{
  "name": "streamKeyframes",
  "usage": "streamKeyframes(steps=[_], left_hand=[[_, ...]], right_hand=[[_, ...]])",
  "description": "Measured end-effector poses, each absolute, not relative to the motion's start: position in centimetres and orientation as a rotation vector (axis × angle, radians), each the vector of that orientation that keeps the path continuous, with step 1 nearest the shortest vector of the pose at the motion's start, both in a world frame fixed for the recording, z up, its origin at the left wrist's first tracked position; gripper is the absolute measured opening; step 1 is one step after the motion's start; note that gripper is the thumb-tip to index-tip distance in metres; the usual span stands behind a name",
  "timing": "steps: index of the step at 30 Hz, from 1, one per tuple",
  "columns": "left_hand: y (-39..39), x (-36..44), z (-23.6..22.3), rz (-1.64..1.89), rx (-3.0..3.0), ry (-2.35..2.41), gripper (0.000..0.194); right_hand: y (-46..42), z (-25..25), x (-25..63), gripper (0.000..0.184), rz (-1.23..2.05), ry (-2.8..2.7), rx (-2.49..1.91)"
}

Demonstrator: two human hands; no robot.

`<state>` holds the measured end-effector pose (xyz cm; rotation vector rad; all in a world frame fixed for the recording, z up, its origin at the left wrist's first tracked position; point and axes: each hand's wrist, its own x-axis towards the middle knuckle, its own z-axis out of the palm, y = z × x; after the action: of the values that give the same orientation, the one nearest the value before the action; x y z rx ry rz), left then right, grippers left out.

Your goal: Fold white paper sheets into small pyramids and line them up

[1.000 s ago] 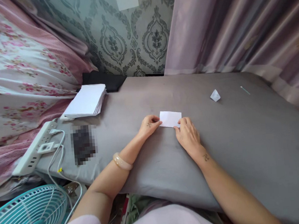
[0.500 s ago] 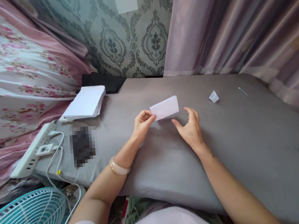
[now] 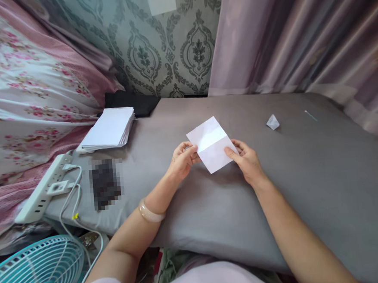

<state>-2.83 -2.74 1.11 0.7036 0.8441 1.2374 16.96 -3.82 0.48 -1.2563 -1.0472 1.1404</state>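
A white sheet of paper (image 3: 212, 145), opened out with a crease across its middle, is held above the grey-covered surface. My left hand (image 3: 182, 159) pinches its left edge near the crease between thumb and fingers. On the right, my right hand (image 3: 247, 160) grips the lower right edge, thumb on top and fingers behind. A small folded white paper piece (image 3: 273, 122) lies to the right, apart from both hands.
A stack of white paper (image 3: 108, 127) lies at the left by a black item (image 3: 134, 103). Nearer stand a white power strip (image 3: 43, 188) with cables, a blurred-out dark object (image 3: 105, 184) and a turquoise fan (image 3: 39, 272). A thin stick (image 3: 310, 115) lies far right.
The sheet was folded in half in my left hand alone. Now it is unfolded, and my right hand, which was open beside it, has closed on its right edge.
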Motion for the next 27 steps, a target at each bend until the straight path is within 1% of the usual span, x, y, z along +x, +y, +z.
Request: streamKeyframes(steps=[2,5,7,13,18,20,22,25,27], left_hand=[[-2.8,-2.7,1.1,1.212,0.686,0.854,0.039],[-2.7,-2.6,1.1,1.169,0.686,0.895,0.042],[-2.7,-2.6,1.0,1.139,0.702,0.924,0.041],[-2.5,-2.7,0.7,1.094,0.705,0.969,0.03],[-2.8,-2.7,0.7,1.026,0.825,0.92,0.031],[-2.9,-2.6,0.6,1.115,0.959,0.937,0.029],[-3.0,-2.5,0.4,1.281,1.12,1.009,0.023],[-3.1,-2.7,0.1,1.506,1.405,1.228,0.015],[-3.1,-3.1,-0.1,1.579,1.594,1.34,0.012]], right_hand=[[-3.9,0.6,16.9,0.048,1.256,-0.98,-1.238],[-4.0,0.7,16.8,0.042,1.279,-0.963,-1.235],[-4.0,0.7,16.8,0.041,1.254,-0.957,-1.242],[-4.0,0.6,16.8,0.042,1.187,-1.004,-1.256],[-3.7,0.2,17.0,0.042,1.041,-1.06,-1.269],[-3.5,-0.2,17.1,0.04,0.945,-1.119,-1.269],[-3.2,-0.5,17.3,0.041,0.821,-1.192,-1.262],[-3.1,-0.9,17.4,0.044,0.641,-1.279,-1.257],[-3.3,-0.8,17.3,0.045,0.524,-1.325,-1.281]])
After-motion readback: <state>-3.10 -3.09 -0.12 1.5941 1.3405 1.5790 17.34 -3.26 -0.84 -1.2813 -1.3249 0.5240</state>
